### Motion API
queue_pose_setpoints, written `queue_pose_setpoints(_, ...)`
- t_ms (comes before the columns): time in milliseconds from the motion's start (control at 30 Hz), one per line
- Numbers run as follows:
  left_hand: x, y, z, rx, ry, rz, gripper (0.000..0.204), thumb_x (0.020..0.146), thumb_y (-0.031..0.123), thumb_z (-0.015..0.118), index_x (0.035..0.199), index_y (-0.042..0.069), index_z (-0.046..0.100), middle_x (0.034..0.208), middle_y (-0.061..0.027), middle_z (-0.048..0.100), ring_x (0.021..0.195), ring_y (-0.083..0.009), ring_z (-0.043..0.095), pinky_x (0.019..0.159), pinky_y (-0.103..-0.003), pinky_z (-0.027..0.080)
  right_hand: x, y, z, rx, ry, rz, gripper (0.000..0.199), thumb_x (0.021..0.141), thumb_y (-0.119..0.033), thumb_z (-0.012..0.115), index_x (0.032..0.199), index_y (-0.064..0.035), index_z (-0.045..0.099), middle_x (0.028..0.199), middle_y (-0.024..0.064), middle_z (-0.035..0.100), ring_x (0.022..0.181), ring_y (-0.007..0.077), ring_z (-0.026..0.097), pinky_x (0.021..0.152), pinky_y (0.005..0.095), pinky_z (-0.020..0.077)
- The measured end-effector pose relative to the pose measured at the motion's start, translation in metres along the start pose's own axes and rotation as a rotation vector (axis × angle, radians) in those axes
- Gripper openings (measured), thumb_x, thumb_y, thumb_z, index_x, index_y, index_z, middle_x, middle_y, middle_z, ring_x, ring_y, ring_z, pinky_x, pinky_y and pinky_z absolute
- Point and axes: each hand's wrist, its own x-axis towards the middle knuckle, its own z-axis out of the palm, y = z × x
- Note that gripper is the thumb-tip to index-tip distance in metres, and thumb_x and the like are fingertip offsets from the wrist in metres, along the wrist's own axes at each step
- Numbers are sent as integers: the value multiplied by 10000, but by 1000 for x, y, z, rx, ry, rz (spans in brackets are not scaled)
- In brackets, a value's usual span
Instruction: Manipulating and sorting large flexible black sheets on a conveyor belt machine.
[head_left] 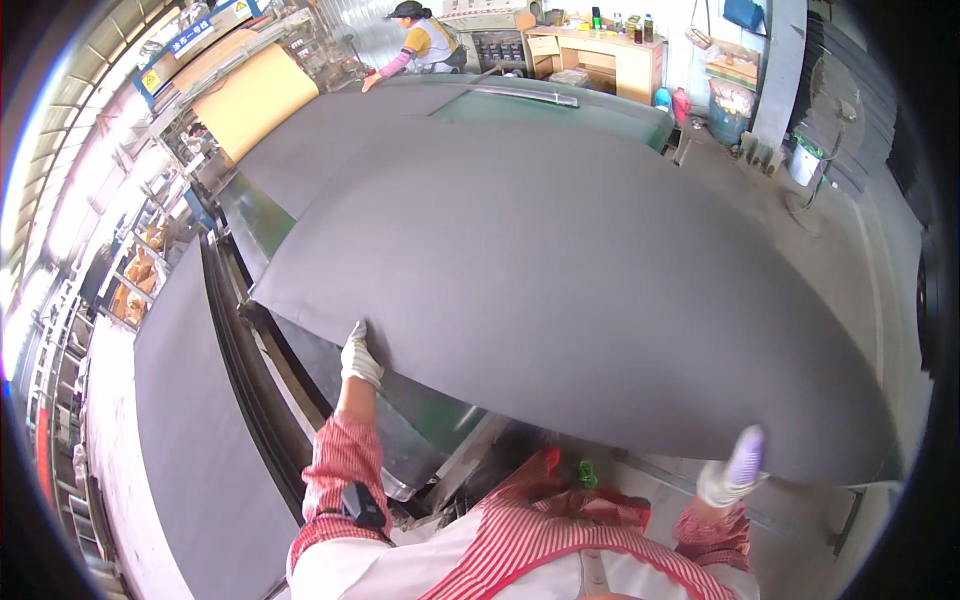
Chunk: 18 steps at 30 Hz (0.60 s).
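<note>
On the workshop table (262, 222), the grey sheet (560, 270) spans both gloved hands.

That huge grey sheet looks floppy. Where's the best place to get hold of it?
Along the near long edge, from the person's side, hands wide apart. The grey sheet is broad, thin and lies flat; the gloved left hand and right hand already sit spread along that edge.

- two gloved hands: left hand (360, 358), right hand (733, 470)
- one large grey sheet (560, 270) held up
- one co-worker (425, 45) at the far end
- one wooden desk (600, 55)
</note>
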Motion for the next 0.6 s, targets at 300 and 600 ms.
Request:
queue_pose_setpoints(300, -32, -57, 91, -207, -472, -67, 573, 722, 382, 644, 1134, 30, 459, 1117, -52, 491, 987, -201, 457, 904, -338, 338, 17, 75, 86, -856, -457, -253, 246, 773, -60, 556, 997, 41, 547, 910, 189, 581, 818, 280, 579, 780, 361, 458)
queue_pose_setpoints(600, -89, -7, 112, -279, -436, -229, 302, 789, 263, 544, 998, 45, 532, 1003, -93, 560, 913, -268, 526, 797, -418, 428, 6, 122, -2, -1108, -779, -250, 391, 752, -272, 587, 1013, 15, 535, 918, 152, 579, 770, 269, 566, 721, 395, 446)
